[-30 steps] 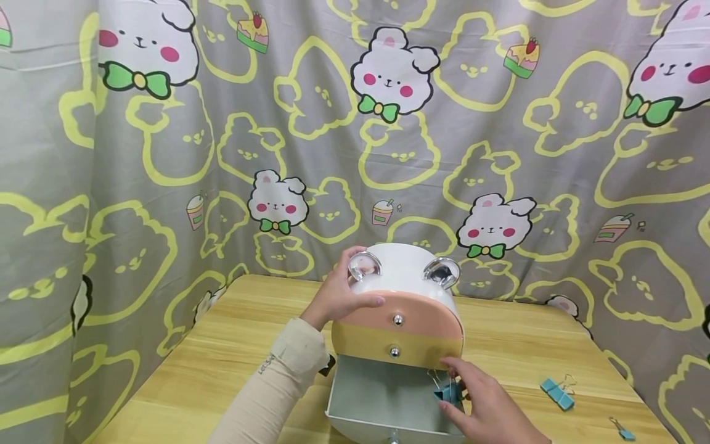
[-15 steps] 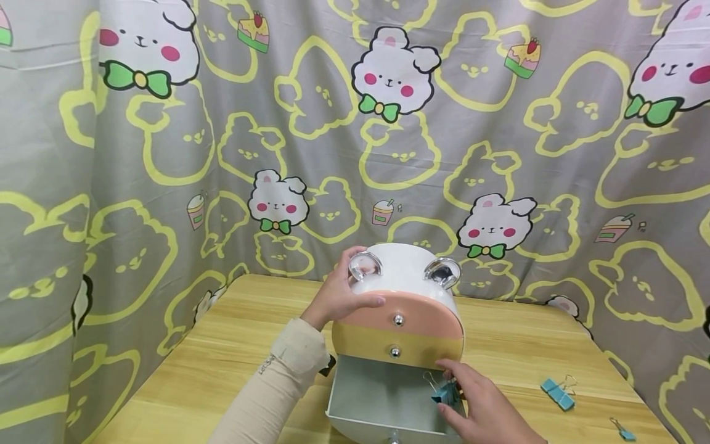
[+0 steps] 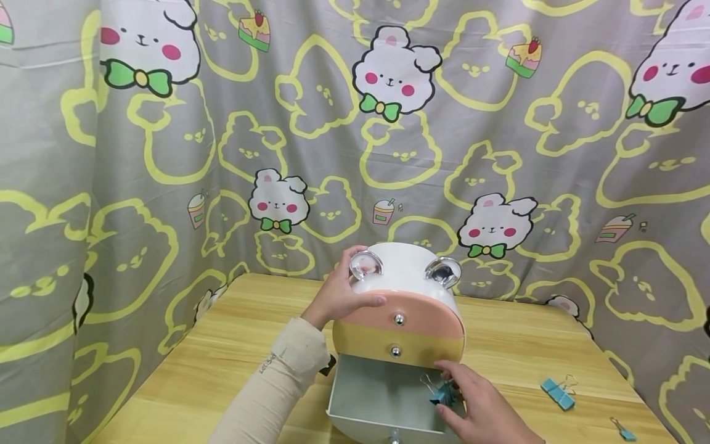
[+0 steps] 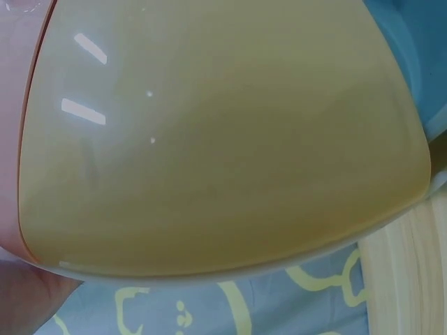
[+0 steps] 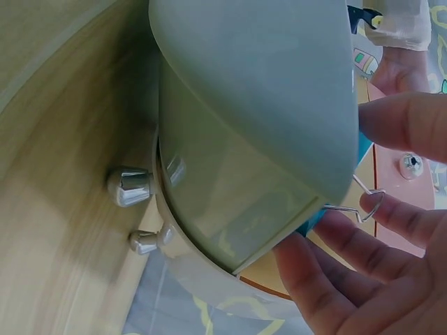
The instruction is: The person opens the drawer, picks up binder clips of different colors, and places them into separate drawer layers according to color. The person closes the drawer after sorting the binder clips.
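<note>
A small drawer cabinet with a white top, clear ear shapes and pink and yellow drawer fronts stands on the table. Its green-grey bottom drawer is pulled out. My left hand grips the cabinet's upper left side, thumb across the pink front; its other fingers are partly hidden. Over the drawer's right end my right hand pinches a teal binder clip with wire handles. In the right wrist view, the drawer wall hides most of the clip; a wire handle shows between the fingers. Whether several clips are there, I cannot tell.
A large teal binder clip and a smaller one lie on the wooden table to the right. A patterned curtain hangs behind and at the sides. A small black object shows beside the left sleeve.
The right hand has shifted slightly left, and the binder clip in its fingers has turned and tilted a little over the drawer. The left hand and cabinet stay as they were.
</note>
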`<state>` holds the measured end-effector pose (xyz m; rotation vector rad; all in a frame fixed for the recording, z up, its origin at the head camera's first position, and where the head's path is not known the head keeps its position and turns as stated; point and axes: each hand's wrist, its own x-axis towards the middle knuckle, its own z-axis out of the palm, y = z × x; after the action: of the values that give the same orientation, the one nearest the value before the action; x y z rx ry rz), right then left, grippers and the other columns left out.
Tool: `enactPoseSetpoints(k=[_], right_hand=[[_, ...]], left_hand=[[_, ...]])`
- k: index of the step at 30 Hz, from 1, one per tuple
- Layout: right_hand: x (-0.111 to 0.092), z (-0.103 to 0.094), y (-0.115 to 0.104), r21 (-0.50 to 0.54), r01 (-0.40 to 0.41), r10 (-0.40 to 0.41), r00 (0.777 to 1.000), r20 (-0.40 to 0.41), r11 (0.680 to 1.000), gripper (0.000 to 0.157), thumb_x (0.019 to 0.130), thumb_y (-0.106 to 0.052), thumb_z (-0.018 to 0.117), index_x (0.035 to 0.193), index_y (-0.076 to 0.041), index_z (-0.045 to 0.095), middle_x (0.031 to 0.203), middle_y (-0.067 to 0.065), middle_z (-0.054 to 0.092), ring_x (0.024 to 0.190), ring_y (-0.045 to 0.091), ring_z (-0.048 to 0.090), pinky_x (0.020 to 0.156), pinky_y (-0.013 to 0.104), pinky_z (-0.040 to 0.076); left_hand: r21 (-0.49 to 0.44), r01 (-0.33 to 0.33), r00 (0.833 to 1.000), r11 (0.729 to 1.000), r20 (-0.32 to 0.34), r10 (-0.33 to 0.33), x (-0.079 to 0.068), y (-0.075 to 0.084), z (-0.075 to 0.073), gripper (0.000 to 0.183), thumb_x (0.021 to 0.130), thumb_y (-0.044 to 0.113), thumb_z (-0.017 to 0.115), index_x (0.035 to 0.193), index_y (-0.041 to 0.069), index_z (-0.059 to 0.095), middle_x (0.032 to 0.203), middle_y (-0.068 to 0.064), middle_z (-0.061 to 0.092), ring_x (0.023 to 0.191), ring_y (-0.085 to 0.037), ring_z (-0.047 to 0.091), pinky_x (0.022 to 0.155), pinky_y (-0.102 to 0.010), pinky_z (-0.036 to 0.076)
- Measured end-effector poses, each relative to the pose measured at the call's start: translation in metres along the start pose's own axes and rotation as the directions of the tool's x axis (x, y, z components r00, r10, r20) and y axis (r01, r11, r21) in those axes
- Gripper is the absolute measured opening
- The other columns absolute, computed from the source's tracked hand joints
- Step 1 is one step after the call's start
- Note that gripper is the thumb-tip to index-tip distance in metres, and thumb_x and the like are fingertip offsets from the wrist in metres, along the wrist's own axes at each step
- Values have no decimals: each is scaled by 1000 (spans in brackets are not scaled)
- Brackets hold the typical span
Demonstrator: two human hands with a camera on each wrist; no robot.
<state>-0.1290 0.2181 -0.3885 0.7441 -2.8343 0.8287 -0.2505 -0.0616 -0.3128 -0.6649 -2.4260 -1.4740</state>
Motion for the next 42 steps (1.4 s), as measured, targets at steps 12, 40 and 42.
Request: enactPoseSetpoints(k=[12, 40, 42], right_hand=[[0, 0, -1, -8, -11, 11, 1000, 1, 1000, 57, 84, -38, 75, 129, -13, 51, 119, -1, 58, 97, 11, 56, 79, 38, 52], [-5, -4, 1, 44, -94, 96, 994, -60, 995, 50, 82, -24, 78, 126, -13, 56, 110, 2, 60, 92, 17, 61, 74, 34, 53], [-6, -5, 3, 38, -94, 96, 994, -61, 995, 50, 82, -24, 78, 126, -13, 56, 108, 2, 60, 91, 17, 61, 73, 33, 53]], left_hand=[[-9, -7, 1000, 1000, -1, 7, 1, 1, 0, 99, 63, 32, 91, 142, 31, 31, 131, -13, 49, 116, -26, 50, 98, -47, 40], [-14, 17, 1000, 1000, 3, -17, -1, 2, 1, 100, 64, 34, 89, 143, 32, 28, 132, -12, 49, 116, -27, 50, 97, -49, 40], [-14, 21, 1000, 1000, 4, -21, -1, 1, 1, 100, 64, 34, 89, 143, 32, 28, 132, -12, 49, 116, -27, 50, 98, -49, 40]])
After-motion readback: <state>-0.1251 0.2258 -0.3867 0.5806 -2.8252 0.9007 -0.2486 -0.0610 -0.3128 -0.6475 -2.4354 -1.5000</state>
